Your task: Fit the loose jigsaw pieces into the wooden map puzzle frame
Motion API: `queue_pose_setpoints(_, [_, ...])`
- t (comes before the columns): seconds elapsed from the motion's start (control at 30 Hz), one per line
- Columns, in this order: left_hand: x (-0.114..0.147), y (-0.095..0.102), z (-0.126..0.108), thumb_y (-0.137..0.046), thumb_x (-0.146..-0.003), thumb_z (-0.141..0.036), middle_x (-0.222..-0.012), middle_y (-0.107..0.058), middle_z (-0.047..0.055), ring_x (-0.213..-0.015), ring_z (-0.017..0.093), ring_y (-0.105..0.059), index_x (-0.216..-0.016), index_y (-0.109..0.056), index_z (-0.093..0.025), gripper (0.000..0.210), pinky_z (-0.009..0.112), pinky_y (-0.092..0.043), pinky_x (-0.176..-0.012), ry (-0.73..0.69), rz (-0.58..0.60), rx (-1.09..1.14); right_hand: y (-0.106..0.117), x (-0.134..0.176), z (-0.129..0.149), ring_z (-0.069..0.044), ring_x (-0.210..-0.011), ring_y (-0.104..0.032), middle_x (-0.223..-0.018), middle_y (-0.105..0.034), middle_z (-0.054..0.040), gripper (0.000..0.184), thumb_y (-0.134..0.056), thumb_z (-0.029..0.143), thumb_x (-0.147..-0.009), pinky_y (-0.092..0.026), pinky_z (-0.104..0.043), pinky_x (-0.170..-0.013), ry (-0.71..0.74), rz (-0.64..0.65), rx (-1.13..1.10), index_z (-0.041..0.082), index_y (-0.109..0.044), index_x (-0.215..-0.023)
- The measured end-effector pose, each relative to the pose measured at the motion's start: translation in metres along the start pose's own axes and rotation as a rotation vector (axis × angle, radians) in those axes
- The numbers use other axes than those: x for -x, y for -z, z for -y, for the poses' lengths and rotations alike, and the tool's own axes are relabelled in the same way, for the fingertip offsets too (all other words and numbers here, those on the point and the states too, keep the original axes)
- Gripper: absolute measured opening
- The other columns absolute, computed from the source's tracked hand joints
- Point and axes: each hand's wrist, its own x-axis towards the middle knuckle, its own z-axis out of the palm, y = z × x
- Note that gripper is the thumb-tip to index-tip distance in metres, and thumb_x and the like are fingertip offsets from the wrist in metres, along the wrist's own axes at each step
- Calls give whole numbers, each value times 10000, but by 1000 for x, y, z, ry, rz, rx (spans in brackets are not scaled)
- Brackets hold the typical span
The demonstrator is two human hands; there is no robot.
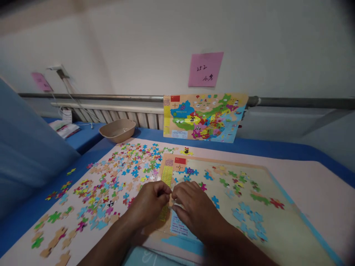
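Note:
My left hand (pixel 151 201) and my right hand (pixel 192 207) meet over the left side of a jigsaw puzzle board (pixel 222 229). Thumb and forefinger are pinched on each hand, the fingertips almost touching. Whatever lies between them is too small or hidden to make out. Under the hands runs the board's assembled left border, with a yellow strip (pixel 167 175), a red flag piece (pixel 180 161) and a printed text block (pixel 179 224). Inside the frame lie loose clusters, including light blue pieces (pixel 249 221), green pieces (pixel 259 198) and a purple-dotted blue piece (pixel 190 171).
Many loose puzzle pieces (pixel 102 181) spread across the pink sheet left of the board. A beige basin (pixel 118 131) stands at the back left. A colourful map picture (pixel 205 118) leans against the wall rail (pixel 124 98). A blue curtain (pixel 30 155) hangs at left.

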Motion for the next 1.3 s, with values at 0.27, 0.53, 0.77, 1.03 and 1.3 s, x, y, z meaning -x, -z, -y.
queue_pose_setpoints(0.27, [-1, -3, 2, -583, -772, -229, -763, -666, 20, -705, 147, -551, -834, -711, -155, 161, 260, -401, -661, 7, 1, 19, -3, -1, 0, -248, -873, -504, -952, -615, -47, 297, -722, 0, -797, -330, -379, -806, 44, -35, 48, 181, -530, -932])
queue_pose_setpoints(0.53, [1, 6, -3, -584, -852, -257, -723, -639, -17, -681, 140, -551, -818, -681, -198, 119, 261, -373, -639, -50, -130, -112, 4, 1, -7, -237, -852, -523, -931, -643, -26, 320, -790, 33, -786, -333, -367, -805, -22, -19, 83, 183, -560, -950])
queue_pose_setpoints(0.77, [11, 23, -7, -493, -911, -155, -829, -680, 44, -843, 202, -618, -787, -661, -199, 213, 309, -344, -702, -161, -159, -770, 7, 1, -7, -248, -843, -536, -893, -670, -24, 232, -806, 115, -818, -329, -368, -788, -149, 110, 187, 195, -609, -911])
queue_pose_setpoints(1.03, [13, 18, -1, -480, -981, -245, -826, -648, 62, -793, 216, -595, -785, -656, -197, 268, 328, -304, -638, -322, -42, -900, -1, -1, -7, -237, -836, -529, -919, -669, -27, 251, -783, 98, -801, -314, -363, -786, -115, 149, 153, 200, -608, -949])
queue_pose_setpoints(1.3, [13, 16, -1, -482, -967, -228, -827, -657, 66, -803, 215, -601, -767, -650, -193, 264, 337, -314, -645, -307, -34, -892, 0, -1, -5, -232, -822, -505, -911, -653, -28, 274, -785, 78, -786, -291, -362, -777, -73, 132, 136, 191, -592, -944])
